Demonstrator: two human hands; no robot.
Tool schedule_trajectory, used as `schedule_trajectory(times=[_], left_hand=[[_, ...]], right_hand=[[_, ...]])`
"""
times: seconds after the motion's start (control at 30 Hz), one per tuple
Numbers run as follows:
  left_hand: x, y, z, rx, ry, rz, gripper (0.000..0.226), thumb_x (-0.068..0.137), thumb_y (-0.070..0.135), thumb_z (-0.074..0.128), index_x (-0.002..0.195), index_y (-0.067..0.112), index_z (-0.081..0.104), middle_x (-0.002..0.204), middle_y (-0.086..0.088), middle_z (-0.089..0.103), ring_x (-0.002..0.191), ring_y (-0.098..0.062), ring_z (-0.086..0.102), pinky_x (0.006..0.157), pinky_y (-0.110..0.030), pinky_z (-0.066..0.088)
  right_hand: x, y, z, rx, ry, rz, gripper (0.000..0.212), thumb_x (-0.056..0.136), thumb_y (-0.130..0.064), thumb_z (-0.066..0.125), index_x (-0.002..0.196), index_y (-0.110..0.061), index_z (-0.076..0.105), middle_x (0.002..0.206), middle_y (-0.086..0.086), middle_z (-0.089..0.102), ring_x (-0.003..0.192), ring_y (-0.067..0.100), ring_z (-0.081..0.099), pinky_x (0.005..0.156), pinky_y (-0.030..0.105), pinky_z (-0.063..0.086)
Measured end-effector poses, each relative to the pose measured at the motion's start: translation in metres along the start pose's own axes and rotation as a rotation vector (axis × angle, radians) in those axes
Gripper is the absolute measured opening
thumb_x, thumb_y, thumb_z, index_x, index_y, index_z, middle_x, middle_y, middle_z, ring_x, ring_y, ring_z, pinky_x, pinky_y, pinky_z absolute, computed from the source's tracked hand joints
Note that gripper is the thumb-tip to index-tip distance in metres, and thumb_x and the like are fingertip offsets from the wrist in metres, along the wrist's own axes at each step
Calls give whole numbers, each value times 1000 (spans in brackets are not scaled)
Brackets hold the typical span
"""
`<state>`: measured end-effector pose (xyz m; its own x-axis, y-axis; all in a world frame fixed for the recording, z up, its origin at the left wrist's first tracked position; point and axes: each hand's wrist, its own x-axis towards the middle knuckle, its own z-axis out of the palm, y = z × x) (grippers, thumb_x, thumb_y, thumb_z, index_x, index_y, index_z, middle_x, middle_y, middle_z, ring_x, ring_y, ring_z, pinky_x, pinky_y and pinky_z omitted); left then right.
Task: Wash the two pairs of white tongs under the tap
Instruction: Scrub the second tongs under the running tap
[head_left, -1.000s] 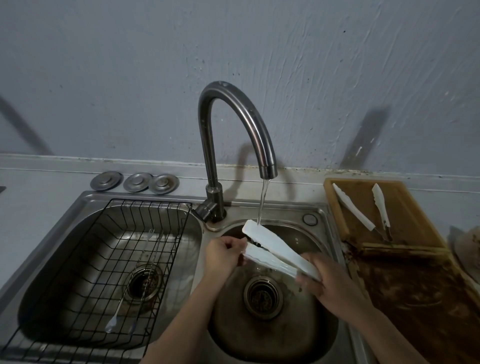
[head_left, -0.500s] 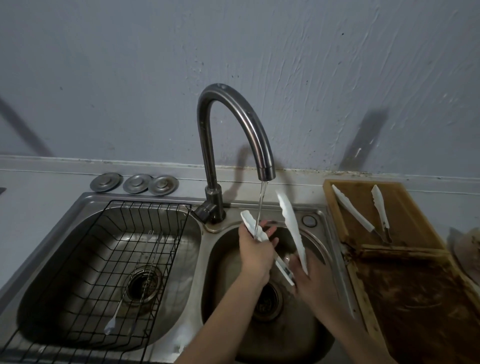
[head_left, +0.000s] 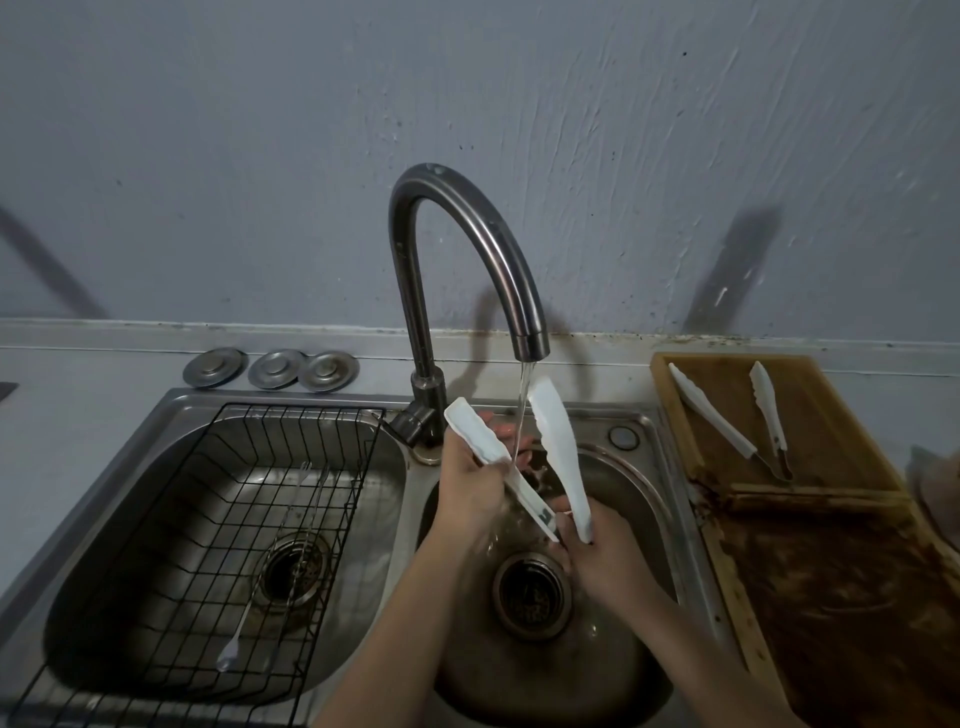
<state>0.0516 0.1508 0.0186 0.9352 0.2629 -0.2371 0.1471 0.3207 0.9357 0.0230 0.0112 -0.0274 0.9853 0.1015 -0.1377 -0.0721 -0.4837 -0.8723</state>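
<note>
White tongs (head_left: 558, 452) sit at frame centre, splayed in a V under the tap (head_left: 457, 249), over the right basin (head_left: 644, 499) of the steel sink. Water stream (head_left: 522, 410) falls between the two arms. Left hand (head_left: 470, 488) has its fingers curled around the left arm, fingertips showing behind it in the stream. Right hand (head_left: 602, 556) pinches the hinge end low down, fingers closed on it. Second pair of tongs (head_left: 769, 415) lies open at right of frame on a wooden tray (head_left: 841, 447), beside the sink, untouched. Left basin holds a black wire rack (head_left: 208, 519) with a thin utensil (head_left: 244, 623) lying in it. Three metal discs (head_left: 272, 368) rest on the counter at upper left of the sink, near the wall.
</note>
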Motion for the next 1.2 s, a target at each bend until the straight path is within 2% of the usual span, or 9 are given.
schedule_trajectory(times=[0.13, 0.27, 0.53, 0.67, 0.8, 0.87, 1.0, 1.07, 1.2], left_hand=[[-11, -3, 7, -154, 7, -79, 38, 90, 5, 48, 127, 10, 39, 91, -8, 63, 82, -21, 64, 85, -44, 52], [-20, -12, 8, -73, -95, -117, 72, 68, 60, 65, 126, 28, 36, 117, -5, 58, 108, -24, 60, 96, -46, 48], [-17, -16, 18, -166, 142, -4, 27, 90, 4, 55, 113, 15, 44, 88, -6, 64, 74, -18, 65, 72, -35, 57], [-12, -10, 12, -118, 89, 77, 23, 94, 3, 47, 115, 9, 40, 80, -6, 58, 59, -12, 59, 54, -22, 54], [-12, -12, 13, 32, 29, 201, 4, 95, 9, 46, 99, 10, 45, 72, -2, 55, 55, -1, 56, 59, -21, 48], [-11, -13, 11, 126, 3, 259, 8, 96, 16, 47, 96, 9, 51, 75, 0, 56, 64, -1, 57, 63, -20, 47], [-10, -9, 1, 277, -109, 273, 15, 97, 18, 43, 104, 7, 51, 86, -1, 60, 75, 4, 61, 66, -12, 48], [-10, -4, -4, 317, -130, 273, 5, 97, 13, 43, 101, 10, 44, 85, 0, 55, 66, 10, 59, 60, -8, 47], [-6, -3, -18, 389, -79, 351, 35, 89, 7, 57, 106, 7, 26, 91, 8, 45, 68, 21, 55, 59, -7, 47]], right_hand=[[1, 5, -3, -92, 38, -78, 16, 91, -31, 54, 87, -18, 62, 70, -8, 63, 64, 4, 63, 57, 21, 52], [-3, 9, -1, -86, -30, -15, 44, 83, -57, 48, 90, -15, 62, 69, -7, 62, 58, 0, 61, 49, 12, 45], [-4, -2, -7, -294, -176, -22, 40, 82, -60, 48, 96, -24, 55, 90, 0, 65, 72, 11, 63, 57, 26, 50], [-1, -22, -9, -247, -278, -96, 33, 90, -54, 38, 98, -24, 50, 82, 6, 65, 61, 20, 63, 54, 33, 53], [13, -52, 0, -127, -104, -165, 34, 96, -41, 34, 103, -15, 55, 87, 3, 69, 71, 9, 65, 68, 31, 56], [22, -65, 2, -51, -10, -189, 29, 97, -32, 37, 116, -14, 49, 99, -2, 66, 77, -1, 62, 68, 15, 50], [35, -79, -4, 11, -139, -233, 32, 94, -9, 40, 124, -14, 51, 103, -2, 66, 90, 6, 62, 78, 16, 47], [36, -80, -4, 149, -257, -169, 31, 93, -4, 40, 118, -16, 55, 90, -6, 65, 80, 8, 61, 72, 19, 48], [30, -77, 7, 363, -294, -124, 22, 94, -9, 40, 85, -15, 59, 76, -2, 60, 72, 7, 58, 69, 25, 45]])
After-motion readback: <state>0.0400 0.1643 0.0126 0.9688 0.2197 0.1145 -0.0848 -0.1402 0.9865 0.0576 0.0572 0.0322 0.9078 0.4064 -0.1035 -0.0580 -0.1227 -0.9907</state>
